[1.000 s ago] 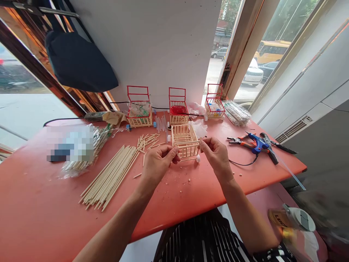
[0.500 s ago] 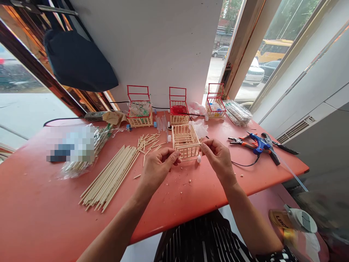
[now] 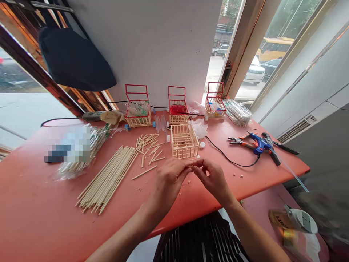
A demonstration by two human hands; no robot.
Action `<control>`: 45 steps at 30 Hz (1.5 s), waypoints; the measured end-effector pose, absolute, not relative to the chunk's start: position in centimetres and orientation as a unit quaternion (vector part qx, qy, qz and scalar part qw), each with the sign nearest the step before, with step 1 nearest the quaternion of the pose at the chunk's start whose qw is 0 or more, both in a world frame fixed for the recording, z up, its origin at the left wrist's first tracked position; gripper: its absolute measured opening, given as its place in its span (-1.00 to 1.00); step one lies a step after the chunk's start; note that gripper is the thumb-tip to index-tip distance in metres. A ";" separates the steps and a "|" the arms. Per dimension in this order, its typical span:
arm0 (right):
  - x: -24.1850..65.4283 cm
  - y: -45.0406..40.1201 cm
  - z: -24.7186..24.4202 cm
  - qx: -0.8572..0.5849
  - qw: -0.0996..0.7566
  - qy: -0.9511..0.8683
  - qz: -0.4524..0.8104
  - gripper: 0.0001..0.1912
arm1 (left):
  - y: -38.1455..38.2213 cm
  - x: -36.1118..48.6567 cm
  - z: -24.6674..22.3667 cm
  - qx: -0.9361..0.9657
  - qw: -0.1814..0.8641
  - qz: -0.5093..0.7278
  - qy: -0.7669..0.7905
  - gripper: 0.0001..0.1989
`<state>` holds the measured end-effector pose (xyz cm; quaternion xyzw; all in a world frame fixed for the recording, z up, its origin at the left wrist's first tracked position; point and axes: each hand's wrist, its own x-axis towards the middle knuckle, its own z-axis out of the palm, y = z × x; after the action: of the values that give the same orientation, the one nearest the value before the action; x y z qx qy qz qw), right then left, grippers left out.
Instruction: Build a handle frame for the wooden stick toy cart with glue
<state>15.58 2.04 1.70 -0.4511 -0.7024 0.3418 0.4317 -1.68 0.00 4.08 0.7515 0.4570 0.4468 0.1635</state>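
A small cart basket built of pale wooden sticks (image 3: 184, 141) stands on the table, with white wheels at its sides. Just in front of it, my left hand (image 3: 172, 176) and my right hand (image 3: 214, 179) meet at the fingertips. Both are closed in a pinch; whatever they hold is hidden by the fingers. Left of my hands lie a single wooden stick (image 3: 144, 173), a scatter of short cut sticks (image 3: 154, 150) and a bundle of long sticks (image 3: 109, 180).
Three carts with red handles, a left one (image 3: 137, 114), a middle one (image 3: 177, 109) and a right one (image 3: 215, 105), line the wall. Pliers (image 3: 238, 141) and a blue glue gun (image 3: 261, 143) lie right, its black cable (image 3: 226, 154) curving toward the basket. Bagged sticks (image 3: 237, 112) sit behind.
Both hands have drawn together and come nearer to me, away from the basket's front. The thin stick seen at my right fingertips before is now hidden from sight.
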 end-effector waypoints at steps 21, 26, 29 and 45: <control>15.7 1.4 0.3 -0.437 0.402 -0.717 0.366 -0.81 | 0.5 -2.1 2.2 0.676 0.301 0.446 0.504 -0.91; 15.5 1.2 0.1 -0.441 0.399 -0.715 0.367 -0.78 | 0.5 -2.0 2.1 0.657 0.322 0.455 0.508 -0.92; 15.6 0.9 0.0 -0.441 0.402 -0.713 0.368 -0.77 | 0.5 -2.0 2.2 0.647 0.334 0.457 0.511 -0.92; 15.7 1.1 0.2 -0.458 0.403 -0.708 0.356 -0.78 | 0.9 -2.8 1.4 0.627 0.385 0.449 0.507 -0.87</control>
<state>15.66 1.06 0.18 -0.4583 -0.7078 0.3559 0.4028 -2.77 0.93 1.44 0.6267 0.5075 0.4485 0.3855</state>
